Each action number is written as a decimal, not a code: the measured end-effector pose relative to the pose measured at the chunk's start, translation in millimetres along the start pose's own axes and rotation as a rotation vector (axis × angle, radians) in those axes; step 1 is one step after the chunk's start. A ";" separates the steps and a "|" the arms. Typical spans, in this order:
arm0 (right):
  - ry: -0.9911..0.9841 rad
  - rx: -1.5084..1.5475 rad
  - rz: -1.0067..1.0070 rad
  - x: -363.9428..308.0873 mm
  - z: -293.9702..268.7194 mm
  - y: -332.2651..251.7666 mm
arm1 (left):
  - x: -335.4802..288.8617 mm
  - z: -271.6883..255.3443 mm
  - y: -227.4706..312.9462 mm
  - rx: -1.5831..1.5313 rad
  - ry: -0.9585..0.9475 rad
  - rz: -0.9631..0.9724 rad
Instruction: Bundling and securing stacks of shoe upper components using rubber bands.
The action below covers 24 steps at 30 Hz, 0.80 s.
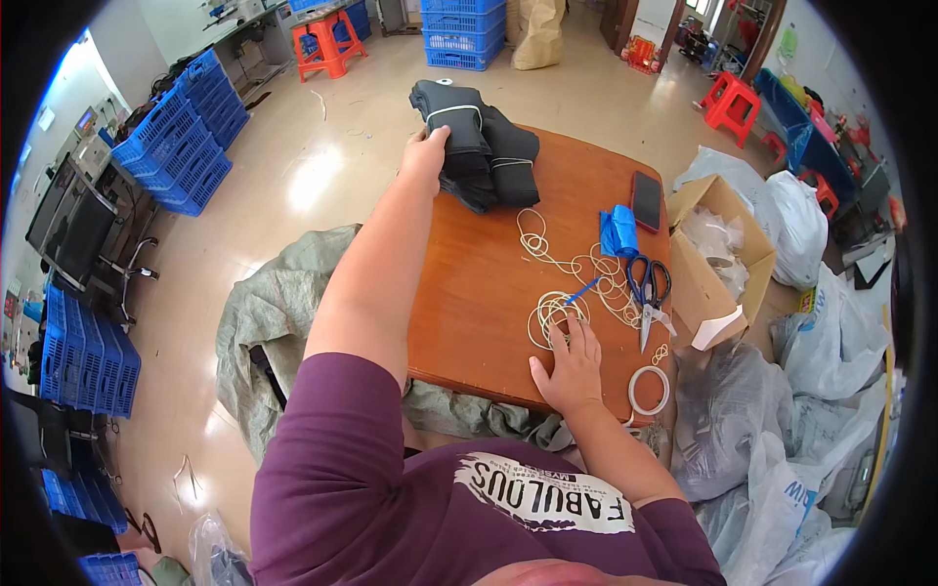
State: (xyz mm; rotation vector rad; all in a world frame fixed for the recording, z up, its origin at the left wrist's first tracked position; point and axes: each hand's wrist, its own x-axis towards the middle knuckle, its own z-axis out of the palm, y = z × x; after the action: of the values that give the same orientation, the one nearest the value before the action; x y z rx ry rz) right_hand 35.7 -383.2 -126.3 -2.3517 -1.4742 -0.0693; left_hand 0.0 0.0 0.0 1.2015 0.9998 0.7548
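At the far left corner of the wooden table [469, 293], my left hand [426, 158] grips the near-left side of a bundle of folded dark cloth [451, 103] tied with pale cord. A second tied dark bundle [512, 176] lies against it on the right. My right hand [575, 369] rests on the near part of the table with its fingers stretched out, fingertips at a loose coil of pale cord [543, 320]. A blue pen-like stick [583, 291] lies across the coil. Dark-handled scissors [646, 293] lie to the right of it.
A blue packet [618, 231], a phone [646, 200] and a roll of white tape [649, 391] lie along the table's right side. An open cardboard box [718, 303] and plastic bags [831, 332] crowd the floor there. Blue crates [176, 146] and grey-green sacking [278, 313] are left.
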 end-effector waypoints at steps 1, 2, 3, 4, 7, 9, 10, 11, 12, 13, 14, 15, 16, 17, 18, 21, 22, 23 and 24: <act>0.007 0.002 -0.001 -3.6 -1.4 -2.3 | -9.2 -10.0 -2.4 -0.029 0.032 -0.030; 0.013 0.004 -0.003 -7.2 -2.5 -4.6 | -19.5 -21.7 -5.5 -0.059 0.064 -0.059; 0.045 -0.012 -0.029 14.1 -2.0 7.2 | -13.8 -25.0 0.2 -0.084 0.067 -0.023; 0.063 -0.016 -0.037 8.2 0.4 5.2 | -24.4 -43.7 -12.8 -0.074 0.073 -0.018; 0.083 -0.028 -0.068 -4.2 2.8 -1.2 | -72.5 -129.4 -52.4 0.015 0.064 0.043; 0.076 -0.033 -0.122 -0.4 5.5 -0.4 | -99.6 -201.2 -85.7 -0.020 0.187 0.100; 0.099 -0.061 -0.110 1.2 6.7 1.3 | -115.5 -237.0 -102.7 -0.057 0.282 0.124; 0.118 -0.085 -0.102 0.7 8.6 2.9 | -135.0 -272.6 -121.4 -0.088 0.383 0.145; 0.136 -0.103 -0.114 -0.9 10.7 4.7 | -157.8 -309.4 -143.5 -0.113 0.509 0.145; 0.156 -0.124 -0.123 -1.1 10.7 6.3 | -182.9 -342.1 -167.5 -0.111 0.569 0.118; 0.145 -0.120 -0.141 -2.8 8.4 5.7 | -210.6 -373.8 -192.5 -0.124 0.738 0.023; 0.140 -0.121 -0.158 -2.8 6.8 6.7 | -235.3 -401.0 -218.3 -0.142 0.901 -0.069; 0.148 -0.132 -0.179 -2.3 9.1 10.3 | -259.0 -421.8 -246.6 -0.146 0.996 -0.129; 0.162 -0.144 -0.199 -0.8 11.4 13.3 | -281.1 -441.1 -280.2 -0.153 1.086 -0.187; 0.165 -0.137 -0.233 1.5 14.3 12.6 | -304.3 -469.3 -326.1 -0.129 1.127 -0.200; 0.143 -0.156 -0.271 4.8 14.6 14.5 | -343.1 -477.7 -411.6 0.049 1.190 -0.265; 0.136 -0.169 -0.274 3.5 14.4 16.3 | -342.5 -476.6 -427.5 0.170 1.113 -0.251; 0.134 -0.198 -0.265 0.9 13.6 21.2 | -332.2 -439.6 -396.5 0.049 1.058 -0.281; 0.129 -0.220 -0.269 1.5 14.0 18.8 | -325.3 -446.0 -416.4 0.182 1.023 -0.235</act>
State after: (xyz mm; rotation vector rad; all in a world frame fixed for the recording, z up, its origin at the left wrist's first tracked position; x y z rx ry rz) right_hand 50.8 -384.7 -144.2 -2.2445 -1.7865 -0.4647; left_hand -552.4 -208.6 -359.9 0.7832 2.0410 1.1299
